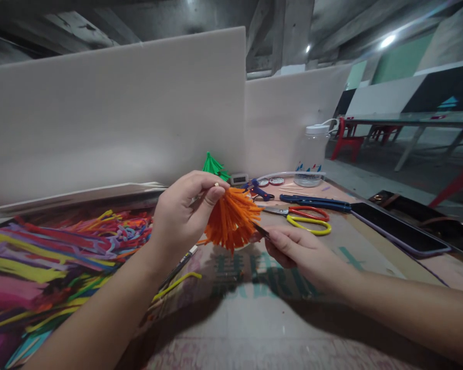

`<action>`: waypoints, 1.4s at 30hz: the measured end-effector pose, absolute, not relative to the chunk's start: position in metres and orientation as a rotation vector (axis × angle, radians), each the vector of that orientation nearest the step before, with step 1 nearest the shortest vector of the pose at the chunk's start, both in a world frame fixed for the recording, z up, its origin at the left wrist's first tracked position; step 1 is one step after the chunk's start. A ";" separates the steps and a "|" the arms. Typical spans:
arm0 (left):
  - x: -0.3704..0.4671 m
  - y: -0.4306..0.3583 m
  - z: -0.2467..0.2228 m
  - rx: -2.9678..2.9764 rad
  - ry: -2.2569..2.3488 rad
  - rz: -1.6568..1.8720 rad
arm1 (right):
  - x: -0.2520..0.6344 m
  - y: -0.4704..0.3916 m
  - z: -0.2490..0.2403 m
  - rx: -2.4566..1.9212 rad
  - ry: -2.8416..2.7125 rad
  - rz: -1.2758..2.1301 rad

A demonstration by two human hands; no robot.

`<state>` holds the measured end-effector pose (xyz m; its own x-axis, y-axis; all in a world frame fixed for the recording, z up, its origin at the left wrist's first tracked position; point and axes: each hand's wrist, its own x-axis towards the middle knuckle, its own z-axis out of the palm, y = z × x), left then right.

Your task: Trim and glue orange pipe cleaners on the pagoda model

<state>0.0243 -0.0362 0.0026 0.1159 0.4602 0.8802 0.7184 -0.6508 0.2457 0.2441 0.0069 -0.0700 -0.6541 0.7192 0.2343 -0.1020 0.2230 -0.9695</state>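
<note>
At the centre of the frame, the left hand point(189, 205) pinches the top of a fringed, cone-shaped orange bundle point(231, 218); the right hand point(293, 246), just right of it, grips a thin dark tool point(260, 229) against its edge. Large green characters, partly hidden by the bundle and right hand, mark the pale work surface point(231, 329); I cannot read them fully. The small grey display point(238, 179) behind is illegible. 2 forearms are cut off below.
</note>
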 end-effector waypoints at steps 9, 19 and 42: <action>0.026 -0.037 0.004 -2.165 -1.161 -1.514 | 0.241 0.002 -0.062 -0.563 -1.742 1.600; 0.028 -0.037 0.004 -2.157 -1.171 -1.498 | 0.241 0.005 -0.066 -0.570 -1.755 1.608; 0.028 -0.035 0.002 -2.142 -1.196 -1.482 | 0.241 0.006 -0.074 -0.620 -1.613 1.708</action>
<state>0.0278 -0.0351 0.0017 0.1335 0.4714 0.8717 0.7528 -0.6203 0.2202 0.2413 0.0060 -0.0736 -0.6428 0.7568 0.1189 -0.1615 0.0178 -0.9867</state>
